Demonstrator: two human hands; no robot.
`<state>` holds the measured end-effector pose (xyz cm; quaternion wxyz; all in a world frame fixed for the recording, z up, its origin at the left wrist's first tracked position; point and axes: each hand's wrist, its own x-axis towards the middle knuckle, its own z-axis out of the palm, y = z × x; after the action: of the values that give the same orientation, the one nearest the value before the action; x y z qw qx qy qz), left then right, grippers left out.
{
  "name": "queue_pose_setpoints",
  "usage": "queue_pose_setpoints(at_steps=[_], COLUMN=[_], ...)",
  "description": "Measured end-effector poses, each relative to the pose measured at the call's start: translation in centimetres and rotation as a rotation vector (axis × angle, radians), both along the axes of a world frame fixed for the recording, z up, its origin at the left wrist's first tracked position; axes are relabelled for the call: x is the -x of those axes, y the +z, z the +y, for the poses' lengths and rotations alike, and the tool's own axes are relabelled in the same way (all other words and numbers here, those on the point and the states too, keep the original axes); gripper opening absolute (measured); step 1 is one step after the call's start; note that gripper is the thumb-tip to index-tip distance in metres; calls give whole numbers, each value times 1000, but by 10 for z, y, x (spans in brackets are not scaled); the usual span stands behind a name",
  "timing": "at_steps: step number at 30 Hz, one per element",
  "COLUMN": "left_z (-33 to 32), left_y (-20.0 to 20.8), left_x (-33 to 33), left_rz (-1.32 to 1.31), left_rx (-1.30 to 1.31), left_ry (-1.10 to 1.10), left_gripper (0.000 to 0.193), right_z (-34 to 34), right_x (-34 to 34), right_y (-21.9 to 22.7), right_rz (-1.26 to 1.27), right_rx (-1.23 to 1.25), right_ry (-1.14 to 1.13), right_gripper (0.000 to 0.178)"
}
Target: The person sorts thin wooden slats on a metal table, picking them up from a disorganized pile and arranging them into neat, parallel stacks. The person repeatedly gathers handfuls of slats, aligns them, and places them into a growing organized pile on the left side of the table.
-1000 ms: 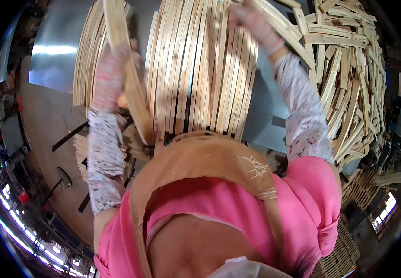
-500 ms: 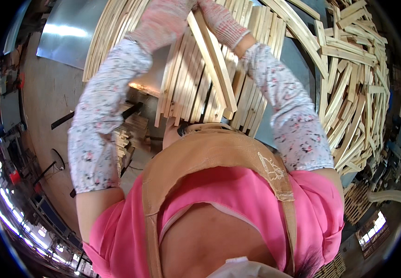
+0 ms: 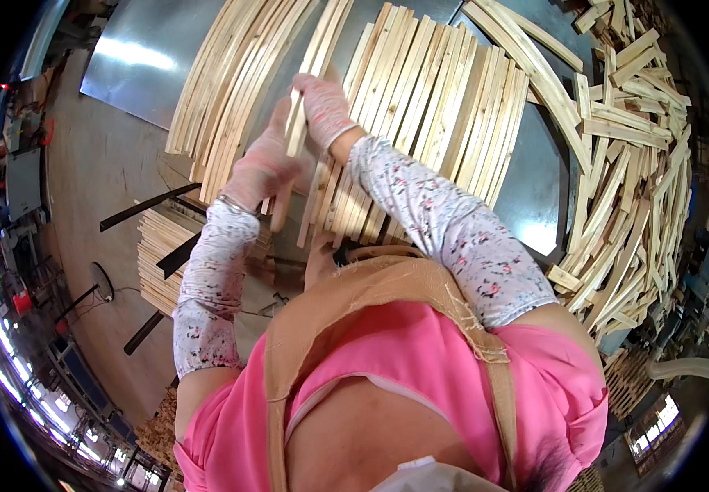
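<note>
My right hand (image 3: 326,107) is closed around narrow pale wooden strips (image 3: 322,49), held at a slant over a gap between two groups of strips. Close to their lower end is my left hand (image 3: 263,168), slightly blurred, with stretched fingers beside the strips. Under it a blurred strip end (image 3: 282,205) pokes out; whether the hand touches it is hidden. Right of my hands a row of straight strips (image 3: 420,107) lies side by side on the metal tabletop (image 3: 535,176). Left of them lies a group of curved strips (image 3: 236,74). Both hands wear pinkish knit gloves.
Long curved wooden pieces (image 3: 535,70) lie at the row's far right. Beyond them rises a large jumbled heap of wood pieces (image 3: 625,189). Below the table's left side, more stacked strips (image 3: 158,254) sit near dark metal bars (image 3: 145,209).
Both hands have moved left and nearer, from above the row of strips to the gap beside the curved group. The two strips lying slanted across the row are no longer there.
</note>
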<state>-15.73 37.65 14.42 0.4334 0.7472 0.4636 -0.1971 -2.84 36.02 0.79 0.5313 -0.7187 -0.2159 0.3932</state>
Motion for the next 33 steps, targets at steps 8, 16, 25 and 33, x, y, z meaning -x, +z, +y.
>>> queue_pose_setpoints(at_steps=[8,16,25,33], left_z=[-1,34,-60,-35], left_y=[-140,-117,-154,-124], left_x=[62,47,6,-5], left_rz=[143,116,-122,-158], left_rx=[-937,-882,-375,-297], left_ry=[-201,-249,-13,-79], left_gripper=[62,67,82,74], right_z=[-92,-383,-348,-244], right_x=[-39,-185,-145,-327], right_y=[102,-7,-14,11], right_rz=[-178,-555,-323,-1176], right_rx=[88,675,496,475], right_ry=[286,-229,-153,168], right_gripper=[76,52,66,51])
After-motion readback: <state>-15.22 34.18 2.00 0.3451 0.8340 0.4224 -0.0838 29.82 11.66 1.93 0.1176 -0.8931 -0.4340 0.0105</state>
